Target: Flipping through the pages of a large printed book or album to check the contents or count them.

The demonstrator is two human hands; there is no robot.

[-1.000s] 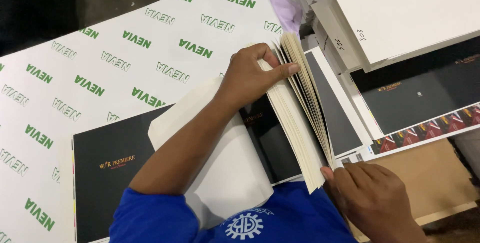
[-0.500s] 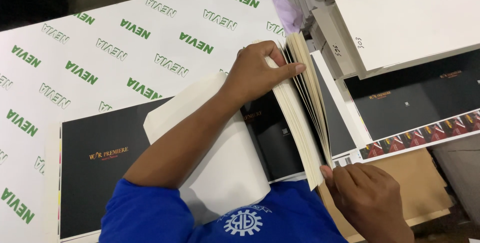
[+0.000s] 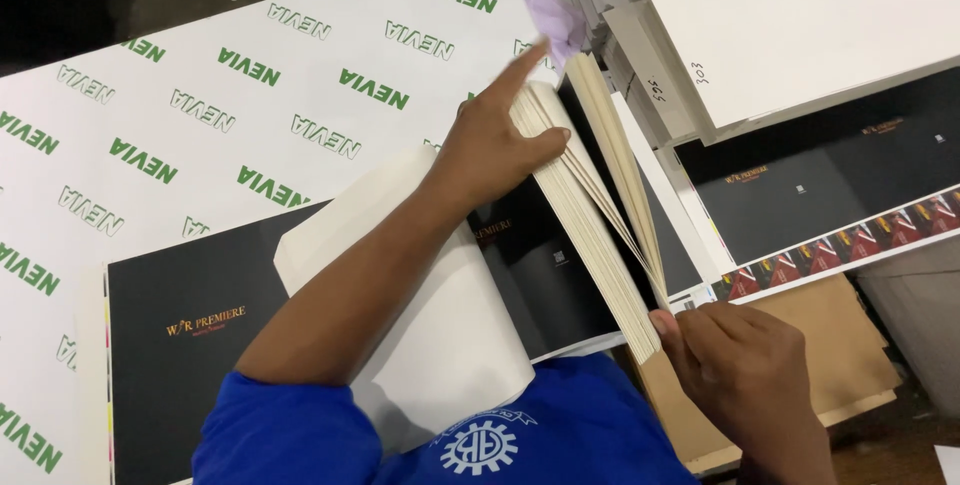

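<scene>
My left hand [image 3: 497,142] grips the far end of a thick stack of cream pages [image 3: 590,230], thumb on the page edges and index finger pointing away. The stack stands on edge and fans open along its right side. At the near corner of the stack, my right hand [image 3: 742,370] pinches the pages. Below the stack lies a black printed cover sheet [image 3: 545,280]. A loose cream sheet [image 3: 455,345] lies under my left forearm, partly over another black cover sheet [image 3: 185,345].
A large white sheet with repeated green lettering [image 3: 250,95] covers the surface to the left. Stacks of white board [image 3: 800,25] and a black printed sheet with a coloured strip [image 3: 830,190] lie to the right, over brown cardboard [image 3: 860,345]. A purple cloth [image 3: 555,15] lies beyond the stack.
My left hand has slid toward the far end of the stack and its index finger now points out. The pages fan wider. My right hand stays at the near corner.
</scene>
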